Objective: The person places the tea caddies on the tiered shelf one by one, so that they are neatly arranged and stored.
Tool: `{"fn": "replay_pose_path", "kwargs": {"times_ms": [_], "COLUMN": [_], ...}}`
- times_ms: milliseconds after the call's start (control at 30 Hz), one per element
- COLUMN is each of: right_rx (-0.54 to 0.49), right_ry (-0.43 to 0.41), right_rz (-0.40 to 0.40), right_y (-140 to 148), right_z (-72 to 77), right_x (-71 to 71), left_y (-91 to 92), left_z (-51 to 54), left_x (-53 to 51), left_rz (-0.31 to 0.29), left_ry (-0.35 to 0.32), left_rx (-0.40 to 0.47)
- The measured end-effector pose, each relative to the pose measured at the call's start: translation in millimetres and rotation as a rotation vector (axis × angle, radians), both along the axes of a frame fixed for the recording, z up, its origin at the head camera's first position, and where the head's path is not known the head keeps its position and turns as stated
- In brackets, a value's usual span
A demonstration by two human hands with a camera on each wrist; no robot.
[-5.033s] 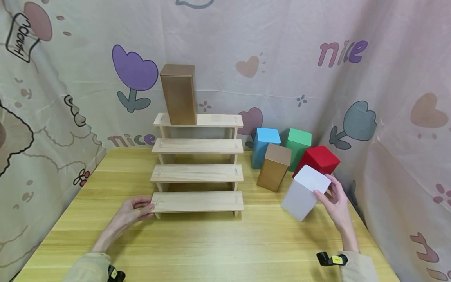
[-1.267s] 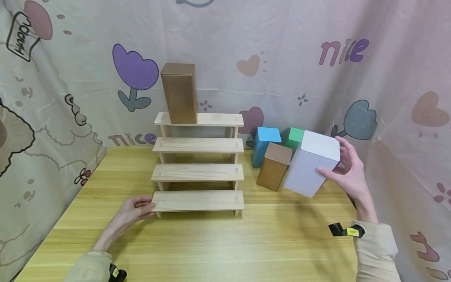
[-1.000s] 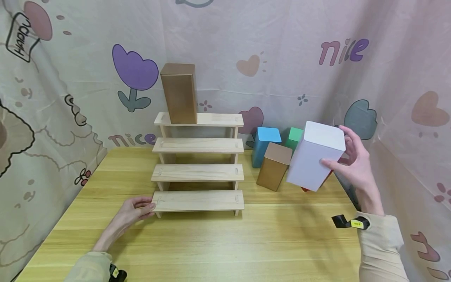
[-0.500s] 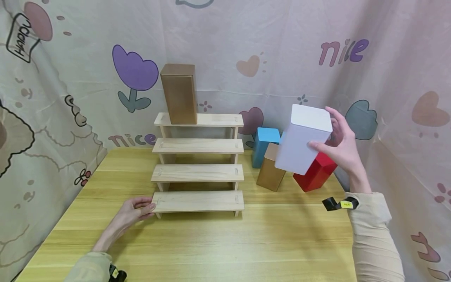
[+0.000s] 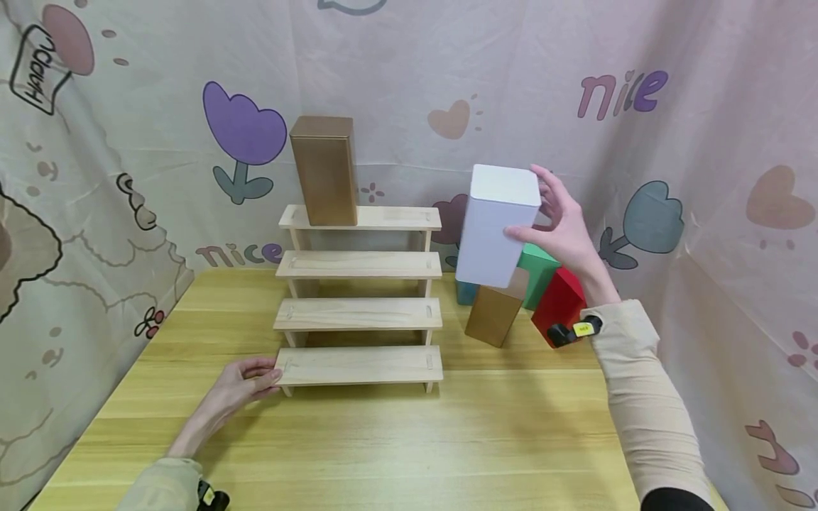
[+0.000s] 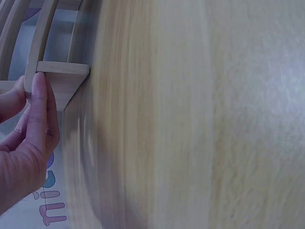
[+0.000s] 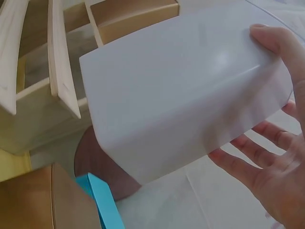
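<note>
- Wooden tabletop nearest; left hand pinches the lowest shelf of one four-shelf rack.
- Right hand grips one white box aloft beside the rack: seemingly mid-carry, the next move calling for a level, steady hold.
- Low beside the rack: one brown box, one red box, one green box, one blue box.
- Farthest: second brown box, top shelf.

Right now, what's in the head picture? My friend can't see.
A right hand holds up a white box; the left hand grips a stepped wooden stand with a brown box on its top shelf. On the table are a blue box, green box, red box and second brown box.
</note>
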State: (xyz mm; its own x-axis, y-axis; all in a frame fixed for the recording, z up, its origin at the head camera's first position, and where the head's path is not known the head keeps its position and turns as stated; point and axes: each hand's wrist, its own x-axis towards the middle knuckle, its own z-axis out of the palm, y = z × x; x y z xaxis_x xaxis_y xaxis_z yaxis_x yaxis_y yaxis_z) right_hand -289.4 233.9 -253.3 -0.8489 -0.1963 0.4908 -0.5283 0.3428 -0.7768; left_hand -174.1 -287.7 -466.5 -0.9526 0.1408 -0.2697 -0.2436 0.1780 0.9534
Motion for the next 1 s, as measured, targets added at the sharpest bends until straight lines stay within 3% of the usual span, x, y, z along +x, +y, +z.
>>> {"fn": "replay_pose_path", "kwargs": {"times_ms": [300, 633, 1000], "right_rx": [0.006, 0.003, -0.097], "right_ry": [-0.009, -0.023, -0.067], "right_rz": [0.074, 0.096, 0.139], "right_y": [-38, -69, -94], "right_z": [8.0, 18.6, 27.4], "right_x": [-27.5, -49.0, -66.9], "left_y": [-0.6, 0.0, 0.9], "left_z": [-1.4, -2.0, -0.8], "left_x": [0.9, 0.1, 0.2], "left_rz": [0.002, 0.001, 0.002], "left_ry": [0.002, 0.017, 0.026], "left_rx": [-0.005, 0.003, 0.002]}}
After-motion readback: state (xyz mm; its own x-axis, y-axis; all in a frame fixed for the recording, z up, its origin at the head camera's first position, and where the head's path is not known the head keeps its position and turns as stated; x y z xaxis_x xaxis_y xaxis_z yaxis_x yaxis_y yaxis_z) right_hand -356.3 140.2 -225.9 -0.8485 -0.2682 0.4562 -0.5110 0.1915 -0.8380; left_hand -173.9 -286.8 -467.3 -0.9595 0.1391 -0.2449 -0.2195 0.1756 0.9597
